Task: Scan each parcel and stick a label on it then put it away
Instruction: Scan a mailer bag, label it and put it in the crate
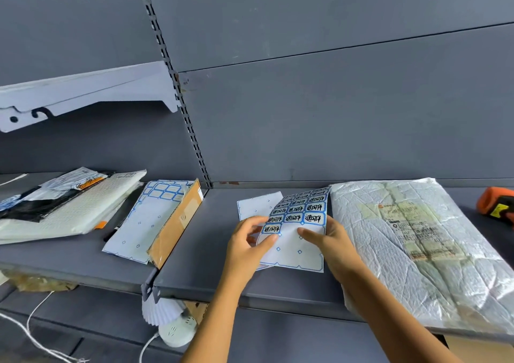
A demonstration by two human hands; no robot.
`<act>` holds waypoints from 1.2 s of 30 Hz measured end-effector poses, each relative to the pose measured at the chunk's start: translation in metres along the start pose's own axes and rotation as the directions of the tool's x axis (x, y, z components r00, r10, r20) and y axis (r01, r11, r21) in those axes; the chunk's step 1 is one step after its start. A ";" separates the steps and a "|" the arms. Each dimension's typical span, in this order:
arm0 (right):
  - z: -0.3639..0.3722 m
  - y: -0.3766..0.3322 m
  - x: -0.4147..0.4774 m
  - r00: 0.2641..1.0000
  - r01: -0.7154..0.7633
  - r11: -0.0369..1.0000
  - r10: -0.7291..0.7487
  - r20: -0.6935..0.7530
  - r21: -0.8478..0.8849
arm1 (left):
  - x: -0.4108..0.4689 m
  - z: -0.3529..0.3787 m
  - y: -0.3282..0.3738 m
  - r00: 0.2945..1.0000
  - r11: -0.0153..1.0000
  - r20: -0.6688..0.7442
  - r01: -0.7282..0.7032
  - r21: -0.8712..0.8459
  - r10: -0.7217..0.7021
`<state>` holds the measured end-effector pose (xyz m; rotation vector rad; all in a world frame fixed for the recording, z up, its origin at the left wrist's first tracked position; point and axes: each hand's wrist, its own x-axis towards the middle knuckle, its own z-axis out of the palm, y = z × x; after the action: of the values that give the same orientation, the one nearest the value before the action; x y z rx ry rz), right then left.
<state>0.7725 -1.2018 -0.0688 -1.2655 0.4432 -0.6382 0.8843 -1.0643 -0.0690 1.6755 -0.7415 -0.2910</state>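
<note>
A label sheet [299, 223] with blue-bordered stickers bearing black writing is held over the grey shelf [200, 265]. My left hand [247, 245] pinches its lower left, thumb on a sticker at the sheet's edge. My right hand [331, 243] grips the sheet's right side, thumb on top. A large parcel [417, 245] in crinkled clear plastic with a printed shipping slip lies on the shelf just right of my right hand. An orange and black scanner [495, 206] rests at the far right.
A used backing sheet [256, 204] lies under the held sheet. Left of it another label sheet [150, 218] leans on a brown cardboard parcel [178, 223]. Stacked mailers [64, 206] fill the left shelf. A white power strip [178, 332] and cables sit below.
</note>
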 end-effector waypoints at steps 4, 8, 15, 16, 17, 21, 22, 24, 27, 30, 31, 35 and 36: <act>-0.001 0.002 -0.001 1.000 0.009 1.000 -0.009 0.025 -0.002 | -0.001 0.000 0.002 0.996 0.990 0.068 0.067 -0.126 -0.059; 0.001 0.000 -0.004 0.997 0.052 0.999 -0.051 0.052 -0.006 | -0.001 0.001 0.007 0.995 0.976 0.076 0.076 -0.206 -0.061; 0.003 0.006 -0.003 0.810 0.429 0.614 -0.585 -0.018 -0.663 | 0.002 0.000 0.001 0.998 0.978 -0.037 0.034 -0.208 -0.042; 0.005 0.006 -0.001 0.751 0.509 0.448 -0.649 0.124 -0.735 | 0.002 0.001 0.001 0.999 0.980 -0.033 0.031 -0.197 -0.038; 0.007 0.007 0.002 0.699 0.564 0.314 -0.674 0.239 -0.764 | 0.003 0.002 0.001 0.999 0.980 -0.029 0.027 -0.195 -0.033; 0.028 0.008 0.003 0.637 0.625 0.147 -0.665 0.391 -0.767 | 0.004 0.004 0.003 0.999 0.978 0.017 0.030 -0.207 -0.027; 0.031 0.011 0.004 0.638 0.620 0.133 -0.658 0.399 -0.773 | 0.004 0.004 0.002 0.999 0.979 0.026 0.034 -0.199 -0.030; 0.034 0.016 0.005 0.660 0.609 0.161 -0.646 0.384 -0.776 | 0.002 0.003 0.001 0.999 0.984 0.034 0.028 -0.175 -0.023; 0.031 0.021 0.005 0.676 0.585 0.221 -0.665 0.318 -0.781 | 0.001 0.003 0.001 0.999 0.992 0.037 0.011 -0.127 -0.006; 0.028 0.022 0.007 0.682 0.566 0.263 -0.681 0.265 -0.782 | 0.001 0.004 0.002 0.999 0.993 0.037 0.006 -0.121 -0.002; 0.027 0.021 0.007 0.685 0.563 0.266 -0.680 0.263 -0.782 | 0.001 0.003 0.003 0.999 0.993 0.038 0.009 -0.116 -0.005; 0.024 0.022 0.008 0.694 0.553 0.245 -0.664 0.279 -0.796 | 0.000 0.004 0.003 0.999 0.996 0.050 0.004 -0.084 0.000; 0.024 0.023 0.008 0.693 0.553 0.237 -0.663 0.283 -0.799 | 0.000 0.004 0.002 0.999 0.997 0.050 0.010 -0.082 -0.006</act>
<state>0.7979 -1.1858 -0.0842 -2.4570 0.3314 -1.2729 0.8817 -1.0679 -0.0681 1.5983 -0.7508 -0.3656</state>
